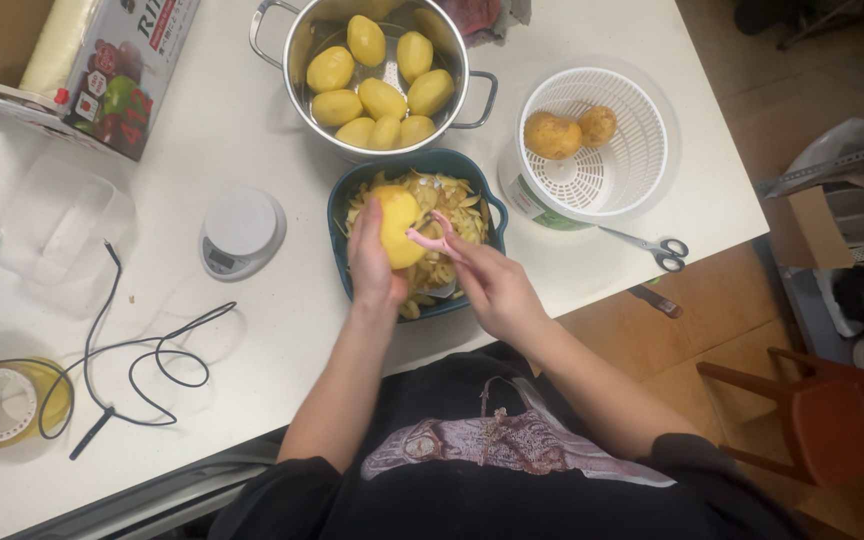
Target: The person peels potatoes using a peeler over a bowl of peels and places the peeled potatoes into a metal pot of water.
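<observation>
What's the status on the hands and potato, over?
Left hand grips potato over peel dish. Right hand holds pink peeler against it. Nothing in between.

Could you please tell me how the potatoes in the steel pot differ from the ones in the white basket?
The potatoes in the steel pot are peeled, smooth and bright yellow; those in the white basket are unpeeled, brownish and dull. The pot holds about eight, the basket two. Both groups look alike in size.

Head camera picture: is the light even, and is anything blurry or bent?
Head view: bright overhead light washes out the white table; glare glints inside the steel pot. The right hand and pink peeler look slightly soft beside the potato in the left hand. Table edges bow from the wide lens; the floor at right is dimmer.
</observation>
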